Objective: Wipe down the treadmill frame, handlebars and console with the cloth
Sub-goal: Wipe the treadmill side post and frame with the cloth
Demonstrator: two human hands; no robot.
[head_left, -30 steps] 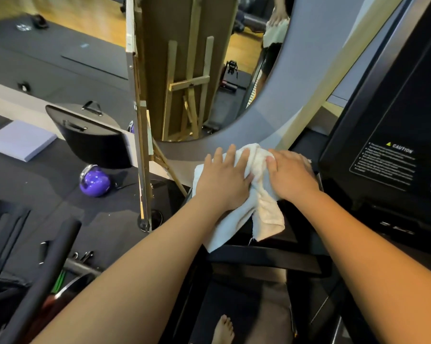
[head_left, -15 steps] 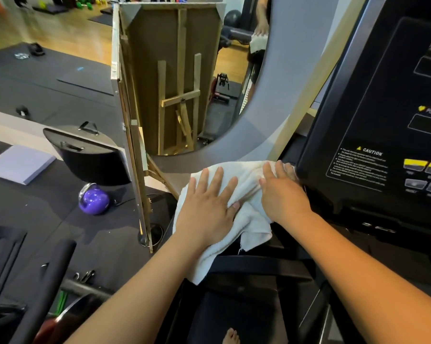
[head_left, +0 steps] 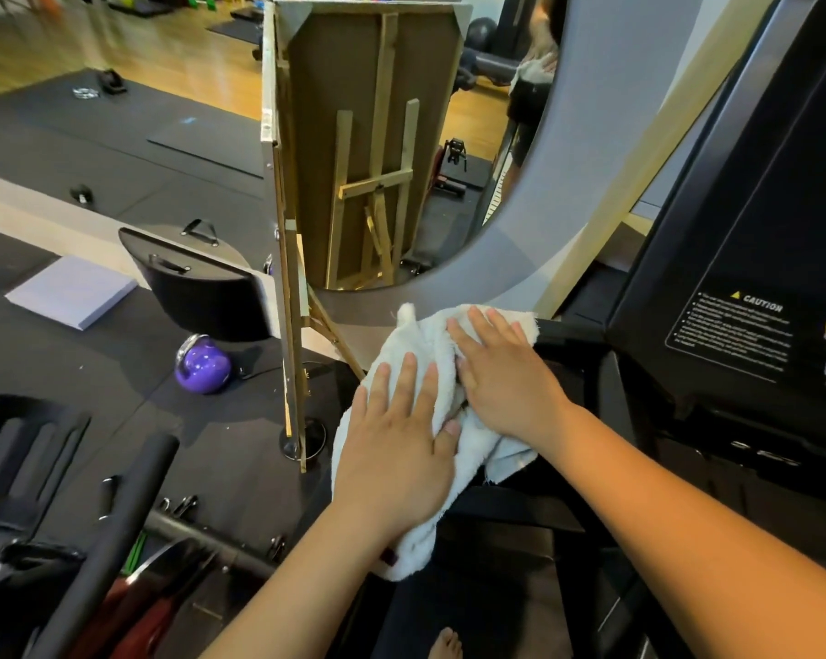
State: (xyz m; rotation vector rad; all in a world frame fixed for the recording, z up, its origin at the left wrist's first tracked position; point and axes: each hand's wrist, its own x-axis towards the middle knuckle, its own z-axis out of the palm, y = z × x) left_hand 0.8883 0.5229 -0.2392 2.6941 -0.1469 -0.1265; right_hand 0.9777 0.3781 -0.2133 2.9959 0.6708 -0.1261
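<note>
**Both palms flat on cloth at treadmill's left side**

Left hand (head_left: 396, 449) and right hand (head_left: 506, 378): fingers (head_left: 408, 378) splayed flat, pressing, not gripping the white cloth (head_left: 425, 344). Cloth rumpled, frayed lower edge hanging free, draped over the dark treadmill frame (head_left: 568, 340). Console (head_left: 743, 259) at 3 o'clock, close. Wooden easel (head_left: 292, 325) at 10 o'clock, near. Purple kettlebell (head_left: 202, 363) on the floor at 9 o'clock.

White cloth (head_left: 420, 347), black console (head_left: 753, 240) with white print and yellow buttons, purple kettlebell (head_left: 203, 363), grey mats (head_left: 116, 149), tan wood floor (head_left: 130, 40).
</note>
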